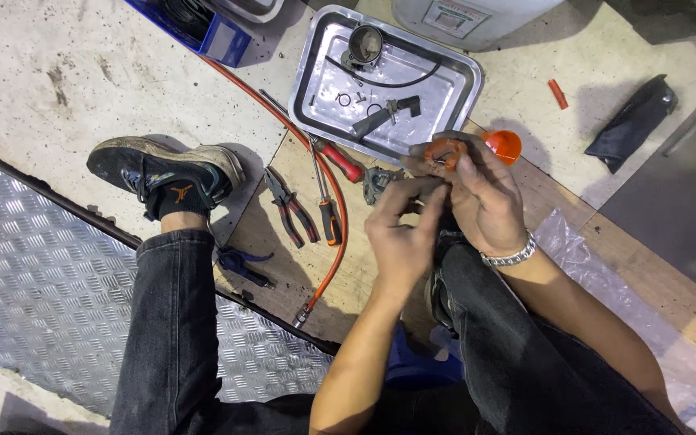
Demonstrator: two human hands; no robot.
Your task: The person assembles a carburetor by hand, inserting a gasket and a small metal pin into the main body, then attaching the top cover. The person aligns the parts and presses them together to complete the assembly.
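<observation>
Rough grey concrete floor [82, 72] and a flat brown wooden board [283, 266] lie under me, and I sit with one knee up. Everything I say is placed from the shiny metal tray [453, 80] at the top. Just below the tray, my right hand [485, 201] pinches a small orange see-through plastic lamp cover [447, 151], and my left hand [404, 234] is pressed close beside it, fingertips pinching near the same small part; I cannot tell just what those fingers hold. A second orange cover [503, 145] peeks out behind my right hand. Small black rings and a round dark part [364, 44] sit loose in the tray, so I judge the job is only partly done. Left of my hands, below the tray, rest red-handled pliers [292, 209] and a red-handled screwdriver [340, 161], beside a long orange hose [328, 266]
</observation>
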